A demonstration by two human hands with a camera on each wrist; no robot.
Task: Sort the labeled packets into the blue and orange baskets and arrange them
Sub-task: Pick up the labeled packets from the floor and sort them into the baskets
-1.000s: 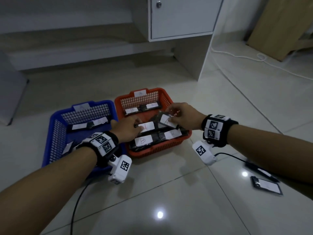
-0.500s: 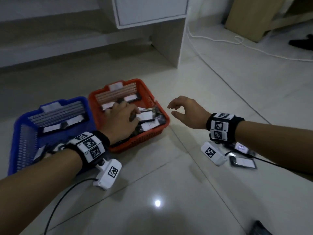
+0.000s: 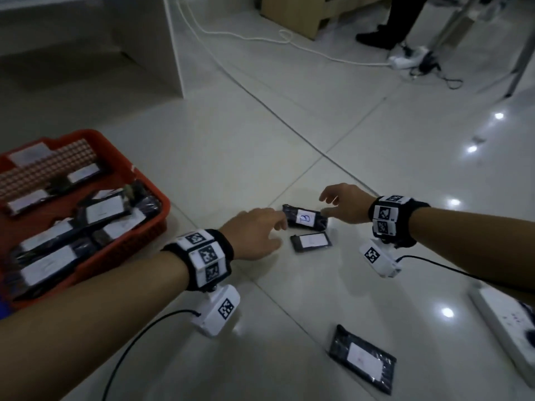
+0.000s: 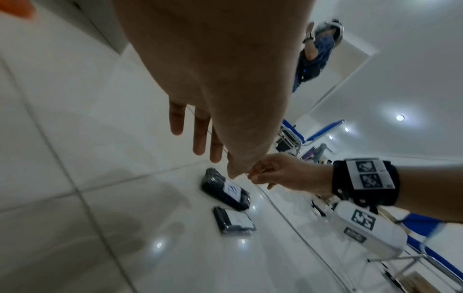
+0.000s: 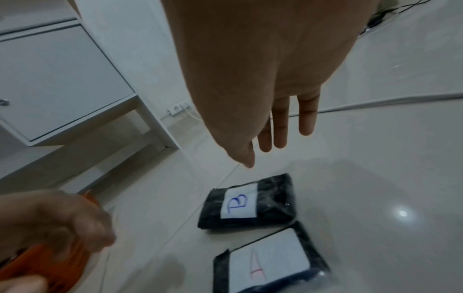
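Two black packets lie side by side on the floor tiles. One is labelled B (image 3: 305, 220) (image 5: 246, 202) (image 4: 225, 190), the other carries a red A (image 3: 311, 241) (image 5: 270, 263) (image 4: 234, 221). My left hand (image 3: 275, 227) (image 4: 198, 138) hovers open near the B packet's left end, with a gap between them in the right wrist view. My right hand (image 3: 327, 204) (image 5: 278, 128) hangs open just above its right end and holds nothing. The orange basket (image 3: 139, 235), at the left, holds several labelled packets. A third packet (image 3: 362, 361) lies on the floor at the lower right.
Only a sliver of the blue basket (image 3: 2, 308) shows at the left edge. A white cabinet (image 3: 170, 44) stands behind. A white cable (image 3: 260, 39) crosses the floor beyond it, a white power strip (image 3: 506, 322) lies at the right, and another person's legs (image 3: 396, 21) stand far back.
Both hands have left the orange basket and swung right to the packets on the floor. The right hand no longer holds a packet. The view has turned right.
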